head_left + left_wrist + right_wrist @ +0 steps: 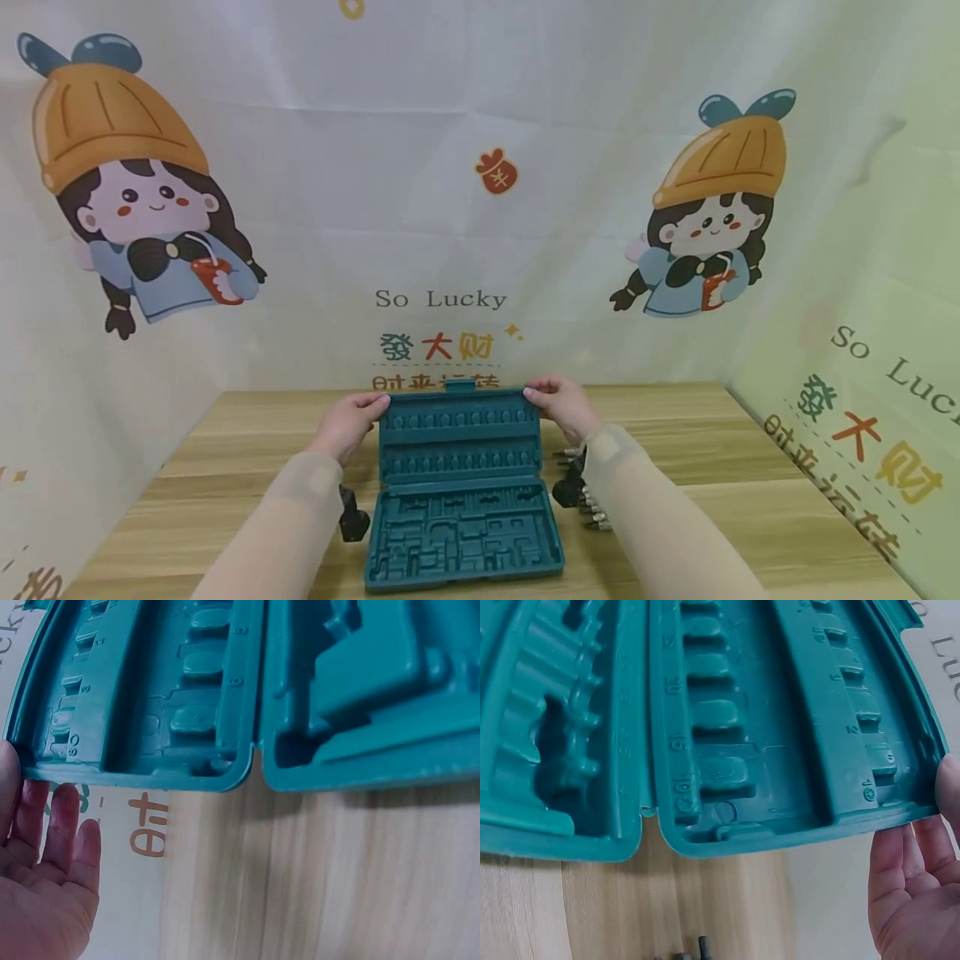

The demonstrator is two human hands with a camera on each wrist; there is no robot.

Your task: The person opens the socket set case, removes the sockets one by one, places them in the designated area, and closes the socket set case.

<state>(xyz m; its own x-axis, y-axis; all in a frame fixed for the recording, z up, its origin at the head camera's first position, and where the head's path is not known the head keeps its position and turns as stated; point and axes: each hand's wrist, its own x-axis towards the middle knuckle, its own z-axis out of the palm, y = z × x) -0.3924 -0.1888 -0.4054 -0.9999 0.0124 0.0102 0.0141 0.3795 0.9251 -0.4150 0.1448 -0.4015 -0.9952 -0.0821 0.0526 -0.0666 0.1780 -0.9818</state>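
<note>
A teal plastic tool case (pixel 465 487) lies unfolded on the table, its lid (pixel 459 440) raised at the back and its moulded slots bare. My left hand (pixel 351 423) pinches the lid's upper left corner, thumb on the inner face and fingers behind. At the upper right corner my right hand (pixel 564 407) grips the lid the same way. In the left wrist view the left fingers (pixel 64 825) show under the lid's edge. The right wrist view has the right thumb over the rim and the fingers (pixel 889 862) behind it.
Several metal bits or sockets (pixel 596 508) lie on the wooden table (pixel 247 467) right of the case, partly hidden by the right wrist and its black camera (pixel 572 487). A printed cloth (pixel 450 233) hangs behind the table and along its sides.
</note>
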